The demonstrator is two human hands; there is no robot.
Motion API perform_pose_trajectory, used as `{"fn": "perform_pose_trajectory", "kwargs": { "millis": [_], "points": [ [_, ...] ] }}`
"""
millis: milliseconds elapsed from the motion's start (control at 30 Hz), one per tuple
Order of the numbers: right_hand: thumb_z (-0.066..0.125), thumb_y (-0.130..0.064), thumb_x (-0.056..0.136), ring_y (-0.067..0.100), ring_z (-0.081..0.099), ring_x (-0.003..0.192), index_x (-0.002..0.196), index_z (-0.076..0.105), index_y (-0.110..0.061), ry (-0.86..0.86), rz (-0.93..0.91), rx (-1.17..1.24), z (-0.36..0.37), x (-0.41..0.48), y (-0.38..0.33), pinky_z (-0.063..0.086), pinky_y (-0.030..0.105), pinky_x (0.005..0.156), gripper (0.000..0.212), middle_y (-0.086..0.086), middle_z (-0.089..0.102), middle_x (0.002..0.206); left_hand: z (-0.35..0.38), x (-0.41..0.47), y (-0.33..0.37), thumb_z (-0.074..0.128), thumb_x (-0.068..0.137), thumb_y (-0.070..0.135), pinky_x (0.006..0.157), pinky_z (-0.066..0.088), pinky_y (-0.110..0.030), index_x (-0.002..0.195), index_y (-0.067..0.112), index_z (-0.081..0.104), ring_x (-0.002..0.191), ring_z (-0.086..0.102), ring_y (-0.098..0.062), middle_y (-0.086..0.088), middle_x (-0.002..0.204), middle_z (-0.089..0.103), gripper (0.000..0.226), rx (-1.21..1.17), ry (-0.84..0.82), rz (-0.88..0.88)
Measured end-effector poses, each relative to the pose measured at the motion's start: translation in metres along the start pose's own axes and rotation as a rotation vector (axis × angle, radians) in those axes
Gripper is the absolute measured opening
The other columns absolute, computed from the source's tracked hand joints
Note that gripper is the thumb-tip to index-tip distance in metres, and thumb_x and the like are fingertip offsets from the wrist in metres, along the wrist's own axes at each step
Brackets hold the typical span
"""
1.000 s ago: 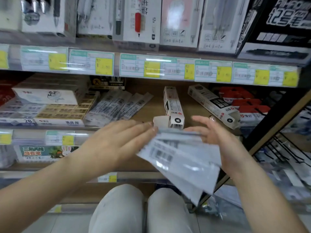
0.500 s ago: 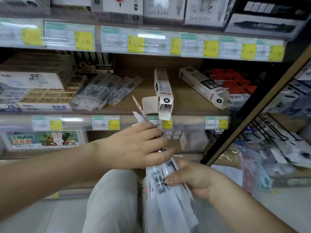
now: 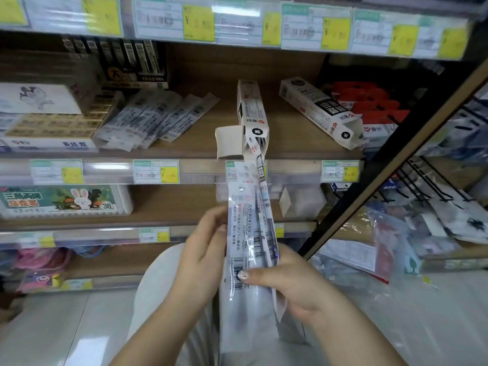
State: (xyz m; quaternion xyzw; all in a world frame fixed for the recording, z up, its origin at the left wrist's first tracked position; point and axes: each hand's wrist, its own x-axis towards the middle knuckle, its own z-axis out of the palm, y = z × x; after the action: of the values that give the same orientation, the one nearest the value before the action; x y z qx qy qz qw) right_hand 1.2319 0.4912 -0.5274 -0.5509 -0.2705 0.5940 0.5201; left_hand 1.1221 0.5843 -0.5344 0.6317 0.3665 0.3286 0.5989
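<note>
I hold a bundle of clear plastic refill packets (image 3: 247,233) upright in front of the shelves. My right hand (image 3: 287,283) grips the bundle's lower part, thumb across a barcode. My left hand (image 3: 203,249) holds its left edge with fingers curled against it. The packets' tops reach up to the open white box (image 3: 252,120) on the wooden shelf (image 3: 290,143). The bundle's bottom end hangs down over my lap.
More flat packets (image 3: 153,120) lie fanned on the shelf's left, beside stacked boxes (image 3: 52,128). A second long white box (image 3: 319,112) lies at the right, with red boxes (image 3: 369,104) behind. A black rack post (image 3: 396,159) slants at right. Price tags line the shelf edges.
The packets, earlier spread flat between both hands, are now gathered into one upright bundle. Both hands have dropped lower and closed round it. The view has tilted down.
</note>
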Motion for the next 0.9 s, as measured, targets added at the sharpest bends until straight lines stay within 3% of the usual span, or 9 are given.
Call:
{"fn": "perform_pose_trajectory", "kwargs": {
  "millis": [67, 133, 233, 300, 533, 667, 733, 833, 900],
  "points": [
    [0.068, -0.003, 0.060, 0.015, 0.071, 0.079, 0.084, 0.073, -0.018, -0.023, -0.001, 0.010, 0.003, 0.000, -0.001, 0.055, 0.024, 0.071, 0.028, 0.003, 0.075, 0.085, 0.003, -0.011, 0.003, 0.053, 0.083, 0.021, 0.069, 0.055, -0.029, 0.084, 0.018, 0.076, 0.097, 0.068, -0.022, -0.001, 0.083, 0.075, 0.023, -0.436, -0.165, -0.384],
    [0.067, 0.000, 0.062, 0.015, 0.071, 0.082, 0.089, 0.072, -0.018, -0.075, 0.006, 0.028, 0.005, 0.001, -0.002, 0.055, 0.024, 0.071, 0.033, 0.002, 0.075, 0.087, 0.002, -0.022, 0.010, 0.064, 0.072, 0.029, 0.070, 0.057, -0.028, 0.086, 0.020, 0.079, 0.090, 0.071, -0.021, -0.009, 0.092, 0.075, 0.022, -0.569, -0.263, -0.386],
    [0.064, 0.001, 0.065, 0.019, 0.068, 0.089, 0.096, 0.070, -0.016, -0.184, 0.046, 0.011, 0.008, 0.003, -0.004, 0.054, 0.029, 0.078, 0.036, 0.005, 0.072, 0.092, -0.007, -0.020, 0.012, 0.071, 0.060, 0.036, 0.081, 0.053, -0.037, 0.109, 0.009, 0.069, 0.103, 0.065, -0.031, -0.018, 0.110, 0.068, 0.056, -0.589, -0.336, -0.381],
    [0.062, 0.000, 0.067, 0.019, 0.066, 0.091, 0.094, 0.070, -0.017, -0.242, 0.082, 0.051, 0.011, 0.005, -0.001, 0.052, 0.031, 0.082, 0.033, 0.003, 0.071, 0.091, -0.011, -0.013, 0.010, 0.070, 0.061, 0.032, 0.076, 0.054, -0.035, 0.110, 0.005, 0.066, 0.099, 0.066, -0.033, -0.020, 0.108, 0.067, 0.057, -0.560, -0.377, -0.372],
    [0.068, -0.010, 0.055, 0.019, 0.067, 0.082, 0.087, 0.074, -0.016, -0.305, 0.162, 0.211, 0.015, 0.017, 0.010, 0.052, 0.033, 0.080, 0.033, 0.006, 0.071, 0.084, -0.002, -0.003, 0.016, 0.067, 0.062, 0.014, 0.057, 0.054, -0.031, 0.074, 0.008, 0.063, 0.067, 0.066, -0.027, -0.013, 0.063, 0.063, 0.014, -0.424, -0.115, -0.327],
    [0.070, -0.019, 0.054, 0.019, 0.066, 0.086, 0.091, 0.072, -0.019, -0.268, 0.159, 0.137, 0.020, 0.020, 0.014, 0.049, 0.037, 0.086, 0.037, 0.004, 0.070, 0.087, -0.003, -0.003, 0.015, 0.072, 0.073, 0.009, 0.059, 0.050, -0.033, 0.076, 0.006, 0.058, 0.057, 0.063, -0.025, -0.013, 0.062, 0.064, 0.015, -0.221, 0.004, -0.318],
    [0.071, -0.022, 0.055, 0.016, 0.065, 0.090, 0.108, 0.063, -0.020, -0.181, 0.113, 0.029, 0.023, 0.019, 0.015, 0.049, 0.033, 0.084, 0.054, 0.002, 0.069, 0.093, -0.003, -0.002, 0.015, 0.067, 0.078, 0.005, 0.058, 0.048, -0.033, 0.070, 0.010, 0.056, 0.053, 0.059, -0.022, -0.007, 0.056, 0.059, 0.015, -0.147, 0.109, -0.276],
    [0.065, -0.007, 0.069, 0.004, 0.065, 0.091, 0.128, 0.043, -0.018, -0.163, -0.006, -0.098, 0.033, 0.013, 0.014, 0.049, 0.018, 0.076, 0.063, -0.008, 0.066, 0.098, -0.003, -0.002, 0.016, 0.068, 0.078, 0.011, 0.054, 0.044, -0.024, 0.062, 0.019, 0.049, 0.051, 0.051, -0.012, 0.007, 0.051, 0.049, 0.026, -0.029, 0.194, -0.160],
    [0.055, 0.004, 0.075, -0.003, 0.061, 0.078, 0.127, 0.041, -0.016, -0.179, -0.084, -0.197, 0.040, 0.010, 0.014, 0.045, 0.012, 0.067, 0.057, -0.018, 0.062, 0.083, -0.002, -0.003, 0.018, 0.069, 0.079, 0.019, 0.048, 0.038, -0.015, 0.060, 0.023, 0.047, 0.048, 0.045, -0.005, 0.013, 0.047, 0.045, 0.030, -0.002, 0.191, -0.102]
  ]
}}
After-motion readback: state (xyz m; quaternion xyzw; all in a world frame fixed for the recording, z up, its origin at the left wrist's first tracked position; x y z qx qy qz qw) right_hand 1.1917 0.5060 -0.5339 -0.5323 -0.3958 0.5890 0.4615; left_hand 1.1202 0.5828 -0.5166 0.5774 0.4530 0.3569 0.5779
